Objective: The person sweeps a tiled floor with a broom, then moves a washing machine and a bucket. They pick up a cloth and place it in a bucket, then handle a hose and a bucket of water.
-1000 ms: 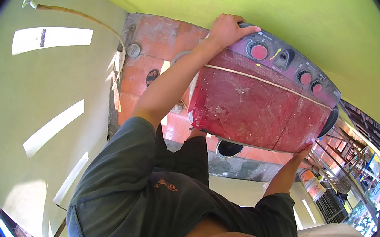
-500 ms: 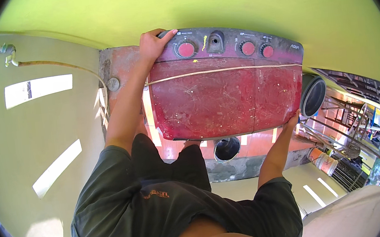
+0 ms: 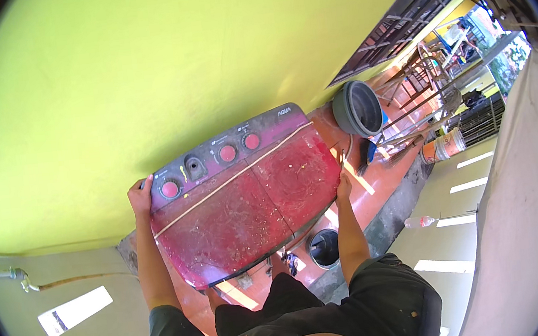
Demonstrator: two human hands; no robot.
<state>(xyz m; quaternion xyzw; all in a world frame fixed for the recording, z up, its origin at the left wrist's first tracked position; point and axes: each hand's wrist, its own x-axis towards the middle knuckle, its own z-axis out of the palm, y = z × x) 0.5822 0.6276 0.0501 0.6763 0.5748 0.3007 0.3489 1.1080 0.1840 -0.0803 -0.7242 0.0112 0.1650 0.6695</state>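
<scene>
A twin-tub washing machine [image 3: 241, 213] with a dusty, speckled red top stands against the green wall. Its dark control panel [image 3: 209, 164] carries three red-faced knobs, and a pale cord [image 3: 219, 193] is stretched across the top. My left hand [image 3: 141, 196] is closed on the panel's left end, thumb on top, with some fingers hidden behind the edge. On the opposite side, my right hand [image 3: 344, 185] grips the machine's right side near the front corner. Both arms are stretched out, and the machine's underside is hidden.
A large grey tub [image 3: 360, 109] stands beyond the machine's right end. Near my legs is a black bucket [image 3: 324, 249]. Broom-like tools [image 3: 404, 144], orange-and-white pails [image 3: 444, 146] and a plastic bottle [image 3: 420, 221] lie to the right. A tap hose [image 3: 84, 278] runs at left.
My view has turned right, so the machine appears further left and slanted. More floor shows between it and the grey tub. My right hand has moved up its side; both hands stay on it.
</scene>
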